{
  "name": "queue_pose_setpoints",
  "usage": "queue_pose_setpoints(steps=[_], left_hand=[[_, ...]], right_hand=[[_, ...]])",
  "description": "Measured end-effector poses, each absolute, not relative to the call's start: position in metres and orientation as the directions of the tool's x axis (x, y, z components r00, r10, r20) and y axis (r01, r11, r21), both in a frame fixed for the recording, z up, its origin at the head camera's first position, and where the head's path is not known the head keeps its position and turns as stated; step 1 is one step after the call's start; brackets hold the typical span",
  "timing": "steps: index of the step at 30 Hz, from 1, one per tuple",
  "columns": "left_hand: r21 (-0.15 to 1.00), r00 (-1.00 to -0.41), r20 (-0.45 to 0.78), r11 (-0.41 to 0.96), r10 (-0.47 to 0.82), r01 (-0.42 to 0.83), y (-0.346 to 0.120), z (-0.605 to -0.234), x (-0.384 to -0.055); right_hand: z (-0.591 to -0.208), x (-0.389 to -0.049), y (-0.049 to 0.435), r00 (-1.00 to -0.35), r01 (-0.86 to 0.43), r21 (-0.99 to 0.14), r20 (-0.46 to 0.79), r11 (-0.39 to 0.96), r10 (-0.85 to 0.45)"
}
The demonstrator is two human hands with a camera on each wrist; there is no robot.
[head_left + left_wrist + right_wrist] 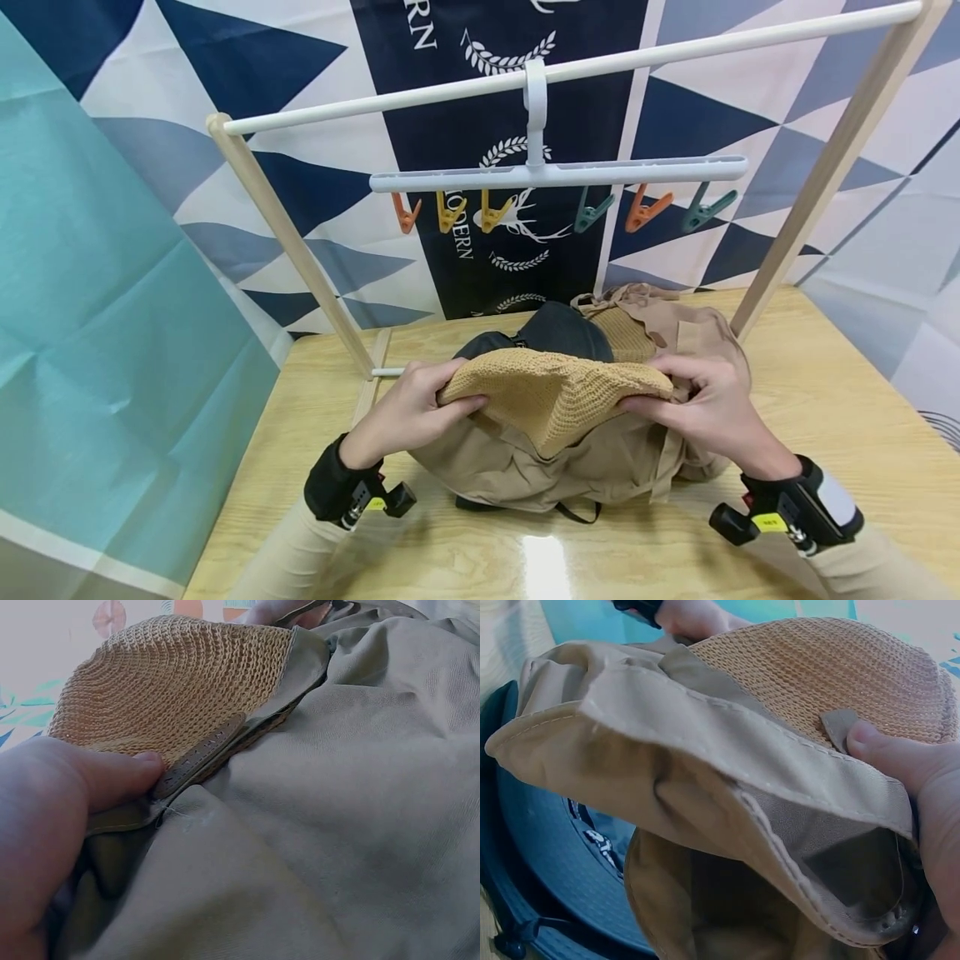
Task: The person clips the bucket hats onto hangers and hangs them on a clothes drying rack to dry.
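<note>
Near the centre of the head view, the left hand (pixel 420 408) pinches the left edge of a woven crown between thumb and fingers, and the right hand (pixel 705 408) pinches its right edge; the crown belongs to a tan hat (pixel 551 400), whose cloth brim spreads below it. Just behind sits a dark hat (pixel 566 332), with more tan cloth (pixel 697 329) to its right, all on a wooden table (pixel 825 400). Across the upper part, a white hanger (pixel 630 172) with six coloured clips (pixel 491 215) hangs from a rack (pixel 375 104).
</note>
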State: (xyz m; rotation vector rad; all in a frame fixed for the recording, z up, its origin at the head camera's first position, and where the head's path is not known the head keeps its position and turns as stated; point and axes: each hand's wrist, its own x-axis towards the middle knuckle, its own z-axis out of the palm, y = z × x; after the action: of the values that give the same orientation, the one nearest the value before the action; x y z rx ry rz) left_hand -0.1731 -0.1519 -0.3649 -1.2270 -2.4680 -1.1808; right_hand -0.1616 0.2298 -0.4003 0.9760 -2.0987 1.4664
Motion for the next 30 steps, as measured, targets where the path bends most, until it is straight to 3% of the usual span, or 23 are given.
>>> queue_pose_setpoints(steps=[4, 16, 23, 30], left_hand=[[0.58, -0.657, 0.444, 0.364, 0.609, 0.729, -0.1539, -0.3654, -0.1725], [0.562, -0.645, 0.477, 0.356, 0.597, 0.746, -0.1606, -0.3686, -0.1713], [0.564, -0.65, 0.478, 0.361, 0.59, 0.743, -0.1586, -0.3694, -0.1708], [0.57, -0.658, 0.474, 0.365, 0.586, 0.736, -0.1581, -0.37, -0.1708]], right_hand=[[-0.4021, -0.16, 0.2292, -0.7, -0.709, -0.673, 0.637, 0.21, -0.324], [-0.4038, -0.1616, 0.226, -0.663, -0.747, -0.633, 0.684, 0.203, -0.303], [-0.3996, -0.1589, 0.2285, -0.723, -0.69, -0.652, 0.634, 0.314, -0.273], [-0.399, -0.1599, 0.2287, -0.709, -0.705, -0.644, 0.647, 0.298, -0.281]])
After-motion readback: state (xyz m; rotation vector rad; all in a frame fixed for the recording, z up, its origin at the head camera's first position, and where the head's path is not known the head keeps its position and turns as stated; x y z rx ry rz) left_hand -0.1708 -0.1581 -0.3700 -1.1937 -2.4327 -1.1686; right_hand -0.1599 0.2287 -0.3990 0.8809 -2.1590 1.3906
